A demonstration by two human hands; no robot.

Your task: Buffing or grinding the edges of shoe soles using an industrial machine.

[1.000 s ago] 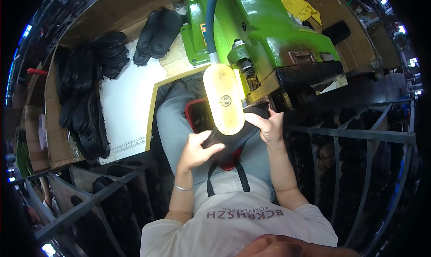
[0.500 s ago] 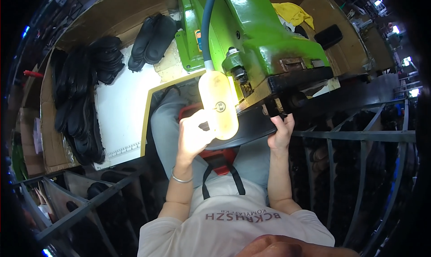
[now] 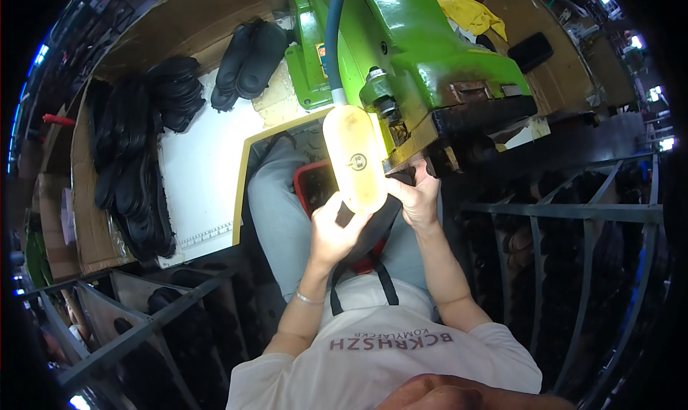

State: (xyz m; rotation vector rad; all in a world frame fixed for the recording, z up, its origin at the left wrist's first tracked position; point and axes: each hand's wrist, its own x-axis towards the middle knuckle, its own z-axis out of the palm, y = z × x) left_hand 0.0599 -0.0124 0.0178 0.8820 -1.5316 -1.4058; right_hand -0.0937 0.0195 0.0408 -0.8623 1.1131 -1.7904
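My right hand (image 3: 419, 199) is closed, its thumb and fingers pinching a black shoe sole (image 3: 405, 176) beside the head of the green machine (image 3: 459, 77). Most of that sole is hidden behind a lit, pale yellow oval lamp (image 3: 355, 156) on a blue-grey flexible neck. My left hand (image 3: 333, 234) is at the lamp's lower end, with thumb and fingers curled together. Its fingertips pass behind the lamp, so what they grip cannot be made out. A metal bolt-like fitting (image 3: 378, 88) on the machine stands just right of the lamp.
On the white board (image 3: 204, 170) at left are stacked black soles (image 3: 129, 159) and a separate pair (image 3: 251, 63), inside cardboard walls (image 3: 100, 231). A red container (image 3: 307, 184) is between my knees. Metal racks (image 3: 559, 211) flank me. A yellow cloth (image 3: 473, 17) lies behind the machine.
My right hand has moved left and slightly up, close to the lamp. My left hand has moved right and down. The sole, earlier showing below the lamp, is now mostly hidden.
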